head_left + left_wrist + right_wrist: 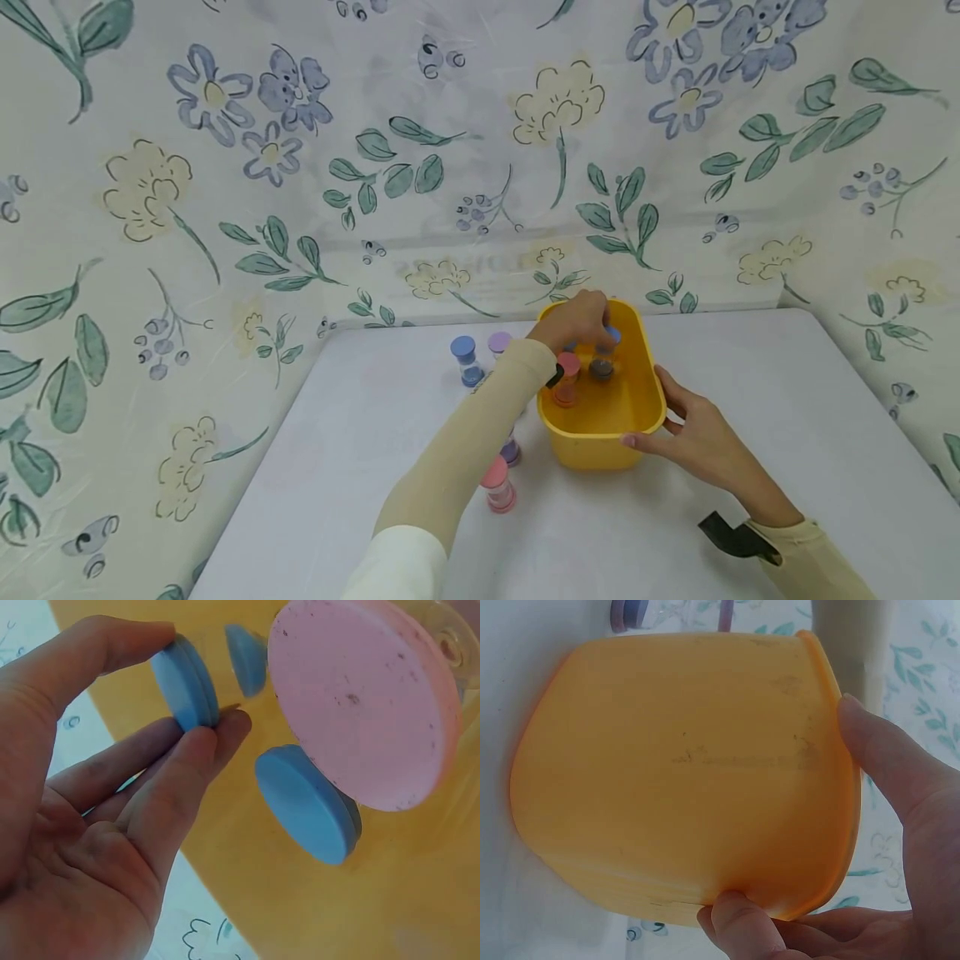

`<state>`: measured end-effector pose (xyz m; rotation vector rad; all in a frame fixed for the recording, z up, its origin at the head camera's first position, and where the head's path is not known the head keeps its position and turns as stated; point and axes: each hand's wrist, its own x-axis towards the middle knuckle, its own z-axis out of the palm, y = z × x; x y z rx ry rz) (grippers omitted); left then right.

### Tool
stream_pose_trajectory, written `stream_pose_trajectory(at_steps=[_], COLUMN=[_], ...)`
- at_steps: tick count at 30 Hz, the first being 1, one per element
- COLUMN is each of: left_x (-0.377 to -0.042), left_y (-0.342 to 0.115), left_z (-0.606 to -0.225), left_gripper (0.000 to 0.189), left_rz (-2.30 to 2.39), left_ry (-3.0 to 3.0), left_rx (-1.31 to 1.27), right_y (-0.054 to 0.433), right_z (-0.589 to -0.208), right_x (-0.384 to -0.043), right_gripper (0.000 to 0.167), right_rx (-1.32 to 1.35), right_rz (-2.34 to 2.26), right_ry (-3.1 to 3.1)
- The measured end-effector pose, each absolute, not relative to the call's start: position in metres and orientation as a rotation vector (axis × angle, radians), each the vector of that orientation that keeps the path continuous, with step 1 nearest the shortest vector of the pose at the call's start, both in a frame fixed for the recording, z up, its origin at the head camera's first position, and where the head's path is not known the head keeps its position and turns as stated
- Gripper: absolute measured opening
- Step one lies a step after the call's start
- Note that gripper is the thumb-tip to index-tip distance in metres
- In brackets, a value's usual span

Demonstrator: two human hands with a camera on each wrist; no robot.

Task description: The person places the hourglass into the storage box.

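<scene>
My left hand (pixel 576 322) reaches over the far rim into a yellow plastic tub (pixel 592 452). In the left wrist view its thumb and fingers pinch the blue end cap of a small sand timer (pixel 184 684). Close by in the tub stand a pink-capped sand timer (pixel 360 701) and another blue-capped one (pixel 304 802). My right hand (pixel 693 437) grips the tub at its near right corner. In the right wrist view the thumb lies on the rim and the fingers press the tub's side (pixel 682 780).
Left of the tub on the white table (pixel 352 433) stand a blue sand timer (pixel 466 360), a pink one (pixel 498 485) and purple ones (pixel 511 451), partly hidden by my left arm. A flower-patterned cloth (pixel 480 167) hangs behind the table.
</scene>
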<state>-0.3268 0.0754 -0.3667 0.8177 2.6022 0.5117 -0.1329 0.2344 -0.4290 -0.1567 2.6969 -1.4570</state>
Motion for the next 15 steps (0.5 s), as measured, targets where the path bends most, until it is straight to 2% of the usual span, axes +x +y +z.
stream_pose_trajectory(at_steps=[15], left_x=[-0.3229], left_y=[0.072], left_z=[-0.3661], left_gripper=[0.017], left_rz=[0.451], left_ry=[2.615], left_rx=[0.83], right_y=[0.2354], right_z=[-0.4288], right_x=[-0.1324], right_gripper=[0.114], right_rx=[-0.189], right_rz=[-1.493], right_ry=[2.684])
